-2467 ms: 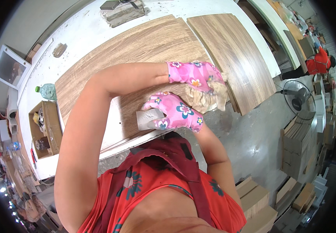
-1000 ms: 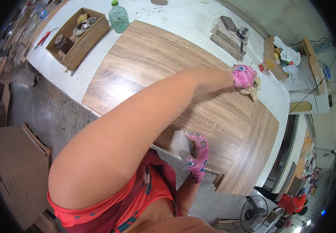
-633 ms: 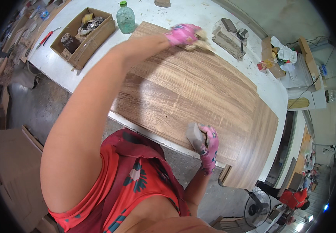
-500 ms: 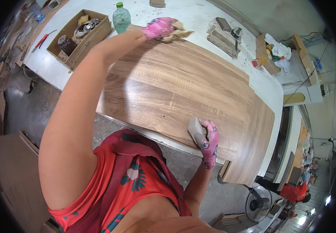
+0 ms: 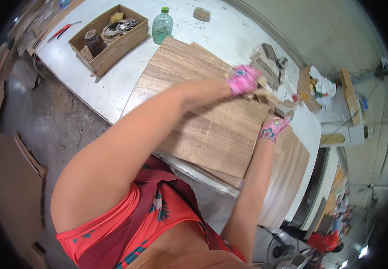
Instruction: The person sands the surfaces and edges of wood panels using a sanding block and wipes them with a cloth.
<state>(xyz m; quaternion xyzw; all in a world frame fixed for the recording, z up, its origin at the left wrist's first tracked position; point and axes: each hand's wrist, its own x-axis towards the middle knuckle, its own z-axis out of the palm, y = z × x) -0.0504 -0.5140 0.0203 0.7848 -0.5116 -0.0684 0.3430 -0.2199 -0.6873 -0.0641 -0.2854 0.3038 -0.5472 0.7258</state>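
My left hand [image 5: 244,80], in a pink patterned glove, is closed on a crumpled beige rag [image 5: 262,96] near the far right part of a wood-grain board [image 5: 171,67]. My right hand [image 5: 274,127], gloved alike, grips a grey block [image 5: 284,110] by the board's right edge, close to the rag. The block looks like a sanding block; its underside is hidden. Beneath the top board, more wood-grain boards [image 5: 288,172] stick out to the right and along the back.
On the white table [image 5: 82,74] stand a cardboard box [image 5: 122,50] of cans and a green-capped bottle [image 5: 161,28]. A red-handled tool [image 5: 62,30] lies at far left. Grey blocks [image 5: 269,51] and an open carton [image 5: 308,92] sit at back right. A fan [image 5: 281,250] and another person [image 5: 325,242] are lower right.
My left hand has swept right with the rag across the board. My right hand has moved away from me and right with the block. The top board now sits turned against those beneath.
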